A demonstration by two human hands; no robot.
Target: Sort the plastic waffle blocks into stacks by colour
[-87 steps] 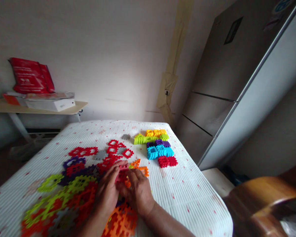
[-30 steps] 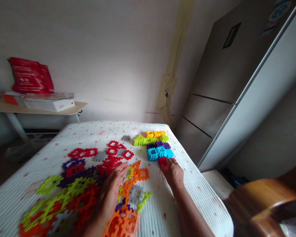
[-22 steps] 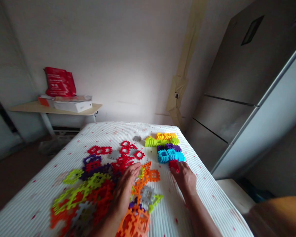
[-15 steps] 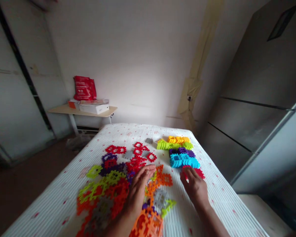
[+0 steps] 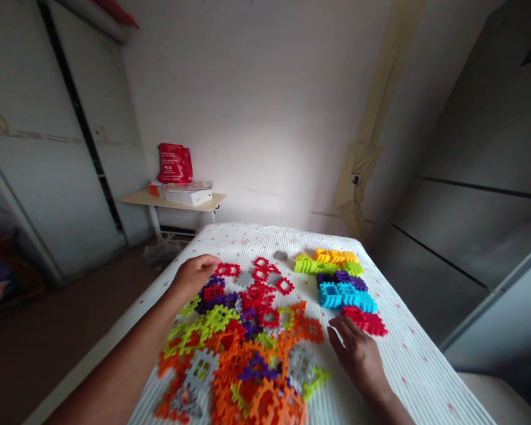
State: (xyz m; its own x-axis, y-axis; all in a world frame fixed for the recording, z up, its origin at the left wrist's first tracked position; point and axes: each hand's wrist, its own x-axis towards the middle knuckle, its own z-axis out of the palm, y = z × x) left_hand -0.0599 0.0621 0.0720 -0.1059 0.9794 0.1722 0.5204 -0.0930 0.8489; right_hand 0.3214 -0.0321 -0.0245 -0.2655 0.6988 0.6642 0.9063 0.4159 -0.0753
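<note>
Near field: the right hand [image 5: 358, 354] lies at 4 o'clock, palm down with fingers spread, holding nothing. Its fingertips sit just beside the orange and grey edge of a loose heap of interlocking plastic waffle blocks [image 5: 243, 360], which occupies 12 to 9 o'clock and runs off the lower frame. The left hand [image 5: 194, 275] is at 10 o'clock, its fingers curled together at the heap's far left edge; any grip cannot be determined. The left forearm crosses above the bed's left edge.

The heap stops short of that edge, while a wider strip of the white quilted mattress cover [image 5: 407, 360] gives room on the right.

Mid field, 1 o'clock: a red block row [image 5: 363, 320] sits nearest, then cyan [image 5: 347, 297], purple [image 5: 341, 278], lime [image 5: 312, 266] and yellow [image 5: 336, 256] rows, close together.

Far field: a side table [image 5: 172, 199] at 11 o'clock carries a white box [image 5: 189, 197] and a red bag [image 5: 174, 163]. A steel refrigerator [image 5: 482, 177] stands at 2 o'clock.
</note>
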